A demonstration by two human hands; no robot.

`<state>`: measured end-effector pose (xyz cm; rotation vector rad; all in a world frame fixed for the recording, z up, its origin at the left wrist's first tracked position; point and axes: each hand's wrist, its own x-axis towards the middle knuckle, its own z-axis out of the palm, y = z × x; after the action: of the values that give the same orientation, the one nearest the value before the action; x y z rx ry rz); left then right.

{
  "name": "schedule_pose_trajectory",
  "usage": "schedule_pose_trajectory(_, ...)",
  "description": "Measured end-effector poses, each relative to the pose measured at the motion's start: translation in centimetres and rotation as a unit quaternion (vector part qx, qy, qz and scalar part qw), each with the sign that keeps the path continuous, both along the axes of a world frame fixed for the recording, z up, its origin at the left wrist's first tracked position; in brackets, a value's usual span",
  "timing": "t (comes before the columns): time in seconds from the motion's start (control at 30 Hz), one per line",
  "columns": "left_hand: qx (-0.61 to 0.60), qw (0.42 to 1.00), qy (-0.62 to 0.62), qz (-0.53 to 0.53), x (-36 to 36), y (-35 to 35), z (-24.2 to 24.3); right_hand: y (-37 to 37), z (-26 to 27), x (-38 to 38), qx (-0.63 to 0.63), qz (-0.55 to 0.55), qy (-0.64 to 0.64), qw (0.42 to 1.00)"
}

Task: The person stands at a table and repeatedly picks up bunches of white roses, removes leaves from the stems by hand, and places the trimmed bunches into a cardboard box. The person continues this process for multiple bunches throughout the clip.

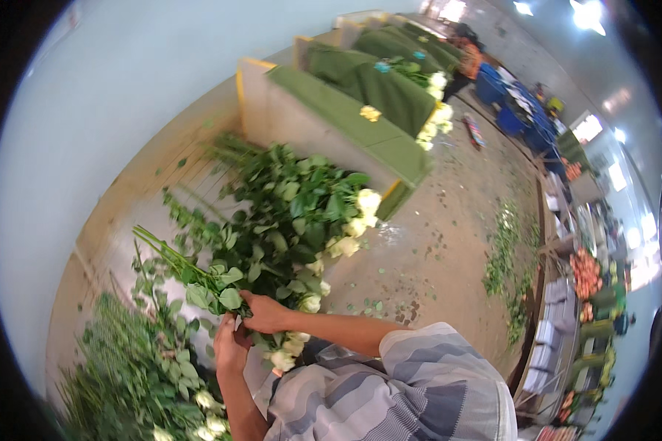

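A small bunch of leafy rose stems [212, 286] is in my hands, its bare green ends pointing up and left. My right hand [265, 313] grips the bunch just below its leaves. Close against it, my left hand [230, 344] closes around the lower part of the same stems. Several cream-white rose heads [282, 360] show below my right forearm; whether they belong to this bunch I cannot tell. Beyond my hands lies a thick pile of cream roses [276, 220], heads toward the right. Another rose pile [138, 358] lies to the lower left.
Upright dividers draped in green cloth [353, 121] stand past the far pile, with more roses between them. A person [466, 55] is at the far end. Cut leaves [505, 259] litter the floor [419, 220]. Blue bins [491, 85] and a rack with orange flowers [585, 273] line the right.
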<state>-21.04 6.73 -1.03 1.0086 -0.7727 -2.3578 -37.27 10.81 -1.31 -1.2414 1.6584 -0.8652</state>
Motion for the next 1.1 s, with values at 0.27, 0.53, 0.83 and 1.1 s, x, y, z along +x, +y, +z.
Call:
schedule_pose_trajectory(0.27, -0.143, 0.983, -0.116, -0.024, -0.9, -1.5, 2.9, 10.1, 28.7, -23.1, -0.194, -0.159, 0.343, 0.905)
schedule_pose_trajectory(0.53, -0.079, 0.977, -0.195, -0.012, 3.8, 0.2, 0.9, 8.1, 25.3, -43.4, -0.087, -0.207, 0.465, 0.856)
schedule_pose_trajectory(0.83, -0.088, 0.919, -0.366, 0.116, 10.7, -1.7, 0.2, -1.1, 5.4, -49.5, 0.025, -0.128, 0.511, 0.85)
schedule_pose_trajectory(1.1, -0.272, 0.805, -0.489, 0.199, 20.1, -3.5, 1.9, 14.0, 4.0, -37.0, -0.249, -0.416, 0.304, 0.82)
